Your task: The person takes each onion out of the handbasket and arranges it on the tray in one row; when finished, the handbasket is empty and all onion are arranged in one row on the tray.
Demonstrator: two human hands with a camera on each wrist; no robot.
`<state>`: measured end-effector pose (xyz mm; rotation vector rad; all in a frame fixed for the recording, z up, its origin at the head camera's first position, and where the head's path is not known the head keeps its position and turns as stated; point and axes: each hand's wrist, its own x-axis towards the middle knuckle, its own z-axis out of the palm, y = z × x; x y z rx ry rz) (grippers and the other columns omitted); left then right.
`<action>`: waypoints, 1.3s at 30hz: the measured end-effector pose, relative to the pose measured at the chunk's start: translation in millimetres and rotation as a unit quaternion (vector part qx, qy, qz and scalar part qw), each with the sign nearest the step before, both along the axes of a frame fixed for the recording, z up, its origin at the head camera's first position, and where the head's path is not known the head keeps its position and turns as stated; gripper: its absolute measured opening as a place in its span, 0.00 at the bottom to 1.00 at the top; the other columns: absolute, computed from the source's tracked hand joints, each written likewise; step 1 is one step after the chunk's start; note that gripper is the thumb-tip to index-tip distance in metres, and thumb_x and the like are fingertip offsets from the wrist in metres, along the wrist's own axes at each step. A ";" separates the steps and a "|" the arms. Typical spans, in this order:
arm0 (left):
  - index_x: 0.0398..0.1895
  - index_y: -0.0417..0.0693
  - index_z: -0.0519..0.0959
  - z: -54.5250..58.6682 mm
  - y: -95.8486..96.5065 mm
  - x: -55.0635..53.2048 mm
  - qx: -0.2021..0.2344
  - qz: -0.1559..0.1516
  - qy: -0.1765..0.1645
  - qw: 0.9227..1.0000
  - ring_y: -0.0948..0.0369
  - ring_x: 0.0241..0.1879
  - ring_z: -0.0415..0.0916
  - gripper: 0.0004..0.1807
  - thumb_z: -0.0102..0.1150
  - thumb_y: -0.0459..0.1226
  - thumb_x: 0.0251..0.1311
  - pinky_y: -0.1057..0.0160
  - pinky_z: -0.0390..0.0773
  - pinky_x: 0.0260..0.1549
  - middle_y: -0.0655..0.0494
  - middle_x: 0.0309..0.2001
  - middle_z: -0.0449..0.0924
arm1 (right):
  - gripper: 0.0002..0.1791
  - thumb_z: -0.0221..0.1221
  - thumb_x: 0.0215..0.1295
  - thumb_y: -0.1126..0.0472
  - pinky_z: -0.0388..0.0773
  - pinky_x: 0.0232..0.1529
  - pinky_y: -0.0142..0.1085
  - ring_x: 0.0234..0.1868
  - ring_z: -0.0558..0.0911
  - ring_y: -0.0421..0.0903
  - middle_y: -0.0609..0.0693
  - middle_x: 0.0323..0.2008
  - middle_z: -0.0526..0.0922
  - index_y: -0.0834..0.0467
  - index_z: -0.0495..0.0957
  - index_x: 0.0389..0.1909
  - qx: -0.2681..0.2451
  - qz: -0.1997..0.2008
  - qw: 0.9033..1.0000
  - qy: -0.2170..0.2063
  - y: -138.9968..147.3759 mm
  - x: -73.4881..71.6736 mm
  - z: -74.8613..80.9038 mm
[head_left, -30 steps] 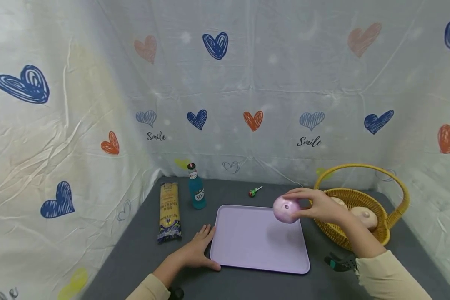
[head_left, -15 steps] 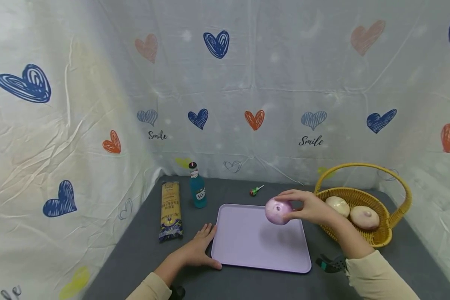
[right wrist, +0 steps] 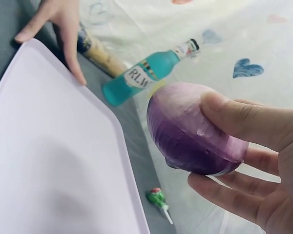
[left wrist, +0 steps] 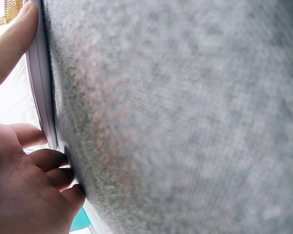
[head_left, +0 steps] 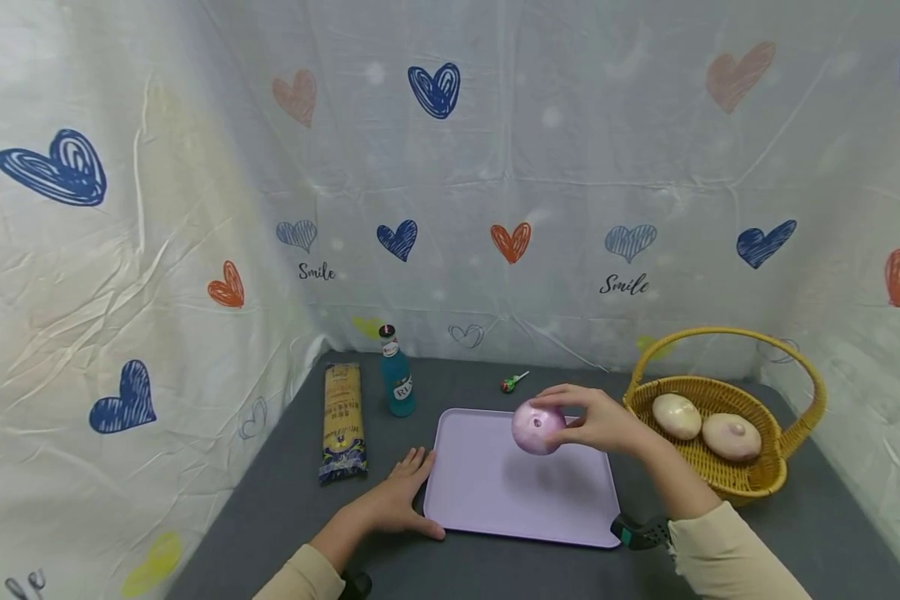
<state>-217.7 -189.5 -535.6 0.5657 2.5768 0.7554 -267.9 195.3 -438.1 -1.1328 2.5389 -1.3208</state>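
Note:
My right hand [head_left: 600, 419] pinches a shiny purple onion [right wrist: 193, 126] between thumb and fingers, holding it above the far right part of a lilac tray [head_left: 487, 492]. A shadow falls on the tray beneath it. Spread around the tray's near left corner is my left hand [head_left: 399, 496]. Its thumb touches the near edge, and its fingertips touch the left side and the table. In the left wrist view, the left thumb [left wrist: 19, 41] lies against the tray's rim.
A yellow wicker basket [head_left: 776, 477] at the right holds a whitish onion [head_left: 677, 416] and a pinkish one [head_left: 731, 437]. A noodle packet [head_left: 342, 421] and a blue bottle [head_left: 399, 383] are left of the tray. Behind it lies a lollipop [head_left: 512, 382].
My right hand has carried the purple onion leftward over the tray, away from the basket, and slightly lower. The left hand has stayed at the tray's corner.

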 end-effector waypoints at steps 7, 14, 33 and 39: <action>0.82 0.47 0.44 0.4 0.3 0.2 -0.004 0.001 0.005 1.000 0.42 0.81 0.33 0.70 0.75 0.65 0.43 0.35 0.47 0.74 0.39 0.82 0.38 | 0.29 0.74 0.57 0.60 0.86 0.46 0.40 0.58 0.78 0.62 0.61 0.60 0.78 0.59 0.81 0.60 0.001 0.003 1.000 -0.012 -9.9 1.3 -2.2; 0.82 0.46 0.45 1.6 0.5 0.7 -0.003 0.003 0.003 1.000 0.42 0.81 0.33 0.70 0.75 0.64 0.43 0.35 0.46 0.75 0.39 0.82 0.38 | 0.29 0.74 0.56 0.58 0.86 0.46 0.39 0.59 0.78 0.61 0.59 0.61 0.78 0.56 0.81 0.60 0.005 -0.003 1.000 -0.016 -18.5 -2.1 -9.1; 0.82 0.46 0.45 1.9 1.6 2.8 -0.008 0.010 0.006 1.000 0.41 0.81 0.34 0.70 0.75 0.65 0.42 0.35 0.47 0.74 0.39 0.81 0.40 | 0.29 0.74 0.57 0.55 0.86 0.48 0.40 0.61 0.78 0.59 0.57 0.63 0.78 0.52 0.82 0.61 0.015 -0.005 1.000 -0.024 -48.4 -8.8 -17.6; 0.82 0.46 0.45 0.2 0.4 1.6 -0.006 0.005 0.010 1.000 0.41 0.81 0.34 0.70 0.75 0.65 0.43 0.34 0.47 0.74 0.38 0.81 0.40 | 0.29 0.74 0.57 0.55 0.86 0.48 0.40 0.61 0.78 0.58 0.56 0.62 0.78 0.52 0.82 0.60 0.013 -0.006 0.999 -0.029 -56.9 -10.0 -19.4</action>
